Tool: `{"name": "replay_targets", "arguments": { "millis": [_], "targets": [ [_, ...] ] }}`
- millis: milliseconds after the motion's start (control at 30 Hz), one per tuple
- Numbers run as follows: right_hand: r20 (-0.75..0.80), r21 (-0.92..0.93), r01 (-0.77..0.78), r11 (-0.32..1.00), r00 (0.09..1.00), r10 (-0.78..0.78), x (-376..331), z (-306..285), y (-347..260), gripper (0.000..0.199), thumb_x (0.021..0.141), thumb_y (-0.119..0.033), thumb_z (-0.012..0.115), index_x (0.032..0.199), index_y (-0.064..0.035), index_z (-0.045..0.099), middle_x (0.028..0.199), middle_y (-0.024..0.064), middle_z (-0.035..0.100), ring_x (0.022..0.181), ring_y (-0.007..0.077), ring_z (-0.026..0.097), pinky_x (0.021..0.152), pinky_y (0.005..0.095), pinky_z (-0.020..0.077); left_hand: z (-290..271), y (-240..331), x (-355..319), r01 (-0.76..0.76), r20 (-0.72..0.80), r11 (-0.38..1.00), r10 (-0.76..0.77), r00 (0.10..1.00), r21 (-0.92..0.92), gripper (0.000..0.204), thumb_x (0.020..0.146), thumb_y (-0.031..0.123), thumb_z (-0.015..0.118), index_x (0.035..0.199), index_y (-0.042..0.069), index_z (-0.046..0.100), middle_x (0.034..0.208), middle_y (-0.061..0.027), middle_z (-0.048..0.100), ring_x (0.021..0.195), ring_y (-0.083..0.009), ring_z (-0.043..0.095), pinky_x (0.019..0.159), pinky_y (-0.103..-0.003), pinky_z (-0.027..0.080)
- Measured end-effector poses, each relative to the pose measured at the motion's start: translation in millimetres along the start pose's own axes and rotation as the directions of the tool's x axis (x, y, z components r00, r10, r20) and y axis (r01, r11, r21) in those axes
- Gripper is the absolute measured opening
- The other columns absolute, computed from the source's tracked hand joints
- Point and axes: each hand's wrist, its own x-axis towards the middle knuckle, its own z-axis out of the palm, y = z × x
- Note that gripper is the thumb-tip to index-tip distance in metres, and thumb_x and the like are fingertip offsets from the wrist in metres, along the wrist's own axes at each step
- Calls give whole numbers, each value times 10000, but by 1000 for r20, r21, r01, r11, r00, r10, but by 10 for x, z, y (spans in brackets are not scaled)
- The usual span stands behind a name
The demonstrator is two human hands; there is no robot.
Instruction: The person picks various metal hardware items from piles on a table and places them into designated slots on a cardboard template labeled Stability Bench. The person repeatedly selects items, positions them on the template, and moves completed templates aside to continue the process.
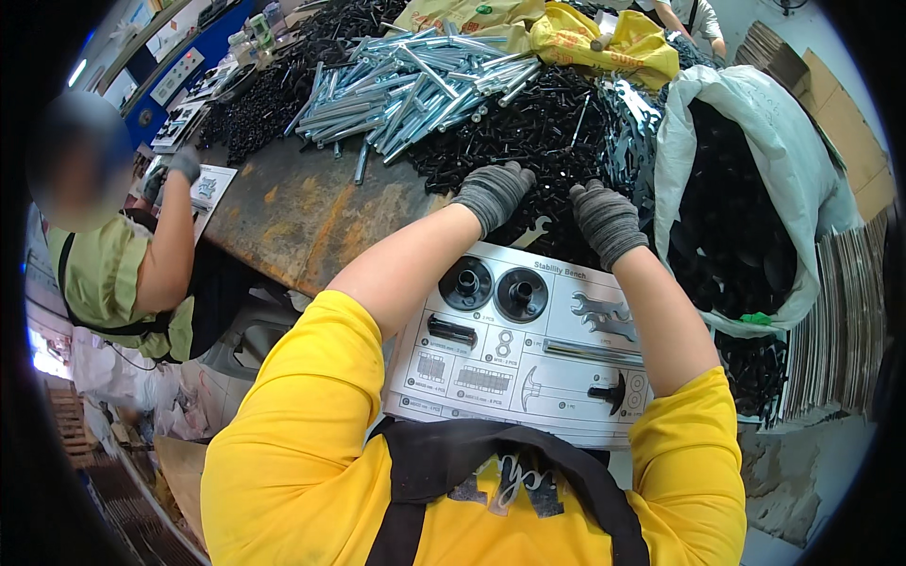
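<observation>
My left hand, in a grey knit glove, is over the near edge of a heap of black bolts, its fingers curled in. To its right my right hand, gloved alike, is closed with the fingertips drawn together. Whatever either hand pinches is too small to make out. Just below them an open-ended wrench lies by the far edge of a white printed parts sheet. On the sheet are two round black flanged pieces, a black cylinder, a metal tube and a black T-shaped piece.
Silver metal tubes are piled at the far left on a worn table. A yellow sack lies behind the heap. At right stands a white sack of black parts, beside stacked cardboard. A co-worker works at left.
</observation>
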Motion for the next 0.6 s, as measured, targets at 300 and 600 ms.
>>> {"name": "replay_targets", "arguments": {
  "millis": [300, 600],
  "targets": [
    [147, -23, 61, 998, 988, -57, 138, -7, 39, 426, 752, -34, 579, 1160, -109, 485, 1200, 121, 476, 1071, 265, 524, 856, 370, 472, 31, 52, 88, 122, 59, 991, -119, 991, -46, 362, 751, 70, 563, 1109, 70, 509, 1068, -157, 538, 942, -305, 573, 777, -377, 484],
    [113, 173, -134, 976, 987, 115, -23, 25, -139, 304, 862, -127, 440, 1160, -153, 495, 1174, 129, 486, 1059, 282, 530, 843, 391, 474, 139, -37, 110, 160, 33, 985, -158, 987, -58, 341, 715, 143, 622, 1047, 82, 571, 1005, -166, 575, 916, -317, 580, 782, -392, 484]
  ]
}}
